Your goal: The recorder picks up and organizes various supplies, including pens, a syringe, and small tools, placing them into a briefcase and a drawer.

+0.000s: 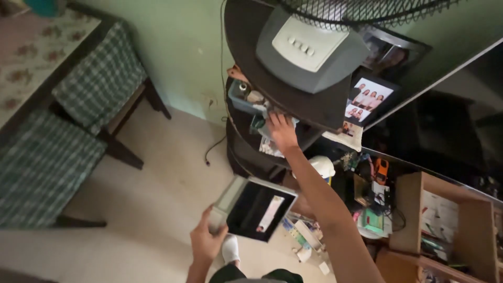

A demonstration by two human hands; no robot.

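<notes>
Left hand (207,242) grips a grey box (253,206) by its corner, held low over the floor, already off the shelf (246,152). Right hand (282,131) reaches into the shelf's clutter; fingers hidden, grasp cannot be told. Sorting looks partway, much clutter left

Left hand (208,242): low in the near field, arm entering from the bottom edge with only the wrist and a short length of forearm visible. Back of hand faces the camera; fingers curled upward in a closed grip around the near left corner of a flat item, thumb apparently on the right side, though the view is too blurred to be sure.

Right hand (282,131): arm fully extended from near right to far centre, forearm bare and nearly straight. Hand is palm-down, fingers spread and pointing away, tips hidden in shadow. No closed grip visible.
</notes>
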